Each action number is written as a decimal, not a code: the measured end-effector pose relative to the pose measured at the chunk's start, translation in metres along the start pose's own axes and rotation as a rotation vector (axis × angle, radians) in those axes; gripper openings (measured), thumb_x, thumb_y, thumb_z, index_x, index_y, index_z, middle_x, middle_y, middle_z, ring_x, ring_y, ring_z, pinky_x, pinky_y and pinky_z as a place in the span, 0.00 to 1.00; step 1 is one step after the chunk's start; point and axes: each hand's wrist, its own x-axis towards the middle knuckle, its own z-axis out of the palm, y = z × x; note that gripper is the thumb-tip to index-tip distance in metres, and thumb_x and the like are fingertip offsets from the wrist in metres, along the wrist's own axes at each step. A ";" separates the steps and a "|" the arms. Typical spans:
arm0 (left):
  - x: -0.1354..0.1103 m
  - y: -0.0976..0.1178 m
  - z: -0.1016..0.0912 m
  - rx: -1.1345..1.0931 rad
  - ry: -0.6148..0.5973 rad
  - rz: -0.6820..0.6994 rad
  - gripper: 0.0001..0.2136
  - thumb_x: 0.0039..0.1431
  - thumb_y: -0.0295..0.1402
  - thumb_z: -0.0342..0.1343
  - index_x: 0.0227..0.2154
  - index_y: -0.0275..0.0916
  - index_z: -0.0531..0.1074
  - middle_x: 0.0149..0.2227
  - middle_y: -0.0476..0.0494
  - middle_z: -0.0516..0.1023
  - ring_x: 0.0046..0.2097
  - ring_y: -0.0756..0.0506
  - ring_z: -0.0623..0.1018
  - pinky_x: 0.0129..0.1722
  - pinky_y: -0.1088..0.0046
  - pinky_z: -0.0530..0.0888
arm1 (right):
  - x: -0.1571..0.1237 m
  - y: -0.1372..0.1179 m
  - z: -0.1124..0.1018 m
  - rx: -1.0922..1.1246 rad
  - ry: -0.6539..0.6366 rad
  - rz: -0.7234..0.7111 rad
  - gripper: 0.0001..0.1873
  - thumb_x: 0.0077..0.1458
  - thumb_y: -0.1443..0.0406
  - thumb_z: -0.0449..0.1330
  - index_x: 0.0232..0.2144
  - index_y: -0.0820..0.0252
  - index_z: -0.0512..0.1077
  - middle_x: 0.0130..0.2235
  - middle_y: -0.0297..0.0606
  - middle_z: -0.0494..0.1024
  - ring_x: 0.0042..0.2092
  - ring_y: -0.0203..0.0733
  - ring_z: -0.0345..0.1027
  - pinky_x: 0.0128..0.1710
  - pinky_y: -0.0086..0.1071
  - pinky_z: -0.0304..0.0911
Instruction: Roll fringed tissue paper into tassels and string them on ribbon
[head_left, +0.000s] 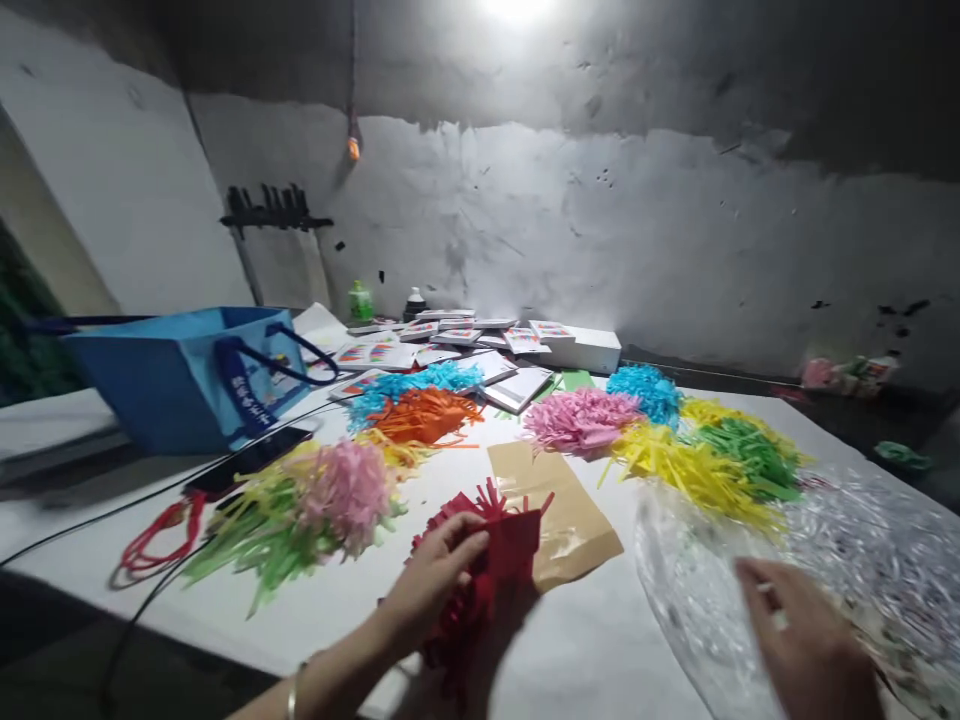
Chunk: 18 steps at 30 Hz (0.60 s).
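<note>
Your left hand (442, 560) is closed on the red fringed paper (517, 545), thumb on the near face at its upper edge, fingers partly hidden. Taking that red paper as the hub of the clock, your left hand sits at nine, gripping it, so it is plainly the nearer of the two. Your right hand (817, 640) is well apart, at about half past three; it is blurred, with the fingers curled, and you cannot tell whether it holds anything.

The red paper is above the white tabletop (600, 650), its flat band seeming to run from one o'clock down towards seven, though shadow hides the lower end. Loose red strands poke up at about twelve.

The brown sheet (581, 510) lies at two o'clock, partly behind the red edge. Between your hands, at three, is the clear plastic bag (686, 570); your right hand overlaps its near side in view, and contact is unclear. The yellow fringed bundle (686, 465) lies further out at two.
</note>
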 end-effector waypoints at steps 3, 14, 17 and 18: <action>-0.023 -0.026 0.027 -0.132 -0.043 -0.029 0.19 0.51 0.50 0.63 0.38 0.42 0.70 0.27 0.54 0.71 0.22 0.53 0.66 0.21 0.80 0.63 | -0.042 -0.110 0.033 0.312 -0.068 -0.388 0.11 0.59 0.67 0.58 0.44 0.53 0.74 0.36 0.40 0.80 0.38 0.44 0.75 0.39 0.36 0.69; -0.046 -0.067 0.035 -0.187 -0.182 0.004 0.17 0.56 0.51 0.60 0.44 0.50 0.72 0.34 0.45 0.75 0.35 0.41 0.76 0.38 0.63 0.73 | -0.077 -0.175 0.064 0.794 -0.340 0.247 0.07 0.57 0.62 0.62 0.27 0.56 0.75 0.29 0.33 0.77 0.33 0.38 0.73 0.33 0.27 0.70; -0.044 -0.058 0.034 -0.123 -0.159 0.034 0.16 0.57 0.52 0.58 0.38 0.45 0.73 0.32 0.46 0.73 0.30 0.44 0.73 0.31 0.69 0.71 | -0.068 -0.174 0.060 0.937 -0.515 0.317 0.12 0.57 0.59 0.62 0.25 0.57 0.76 0.27 0.33 0.78 0.30 0.38 0.74 0.31 0.25 0.71; -0.043 -0.056 0.034 -0.085 -0.148 0.066 0.16 0.58 0.51 0.57 0.37 0.43 0.73 0.33 0.45 0.73 0.31 0.45 0.73 0.31 0.70 0.70 | -0.067 -0.173 0.059 0.929 -0.531 0.303 0.10 0.58 0.59 0.62 0.27 0.57 0.77 0.29 0.34 0.79 0.32 0.38 0.76 0.32 0.25 0.72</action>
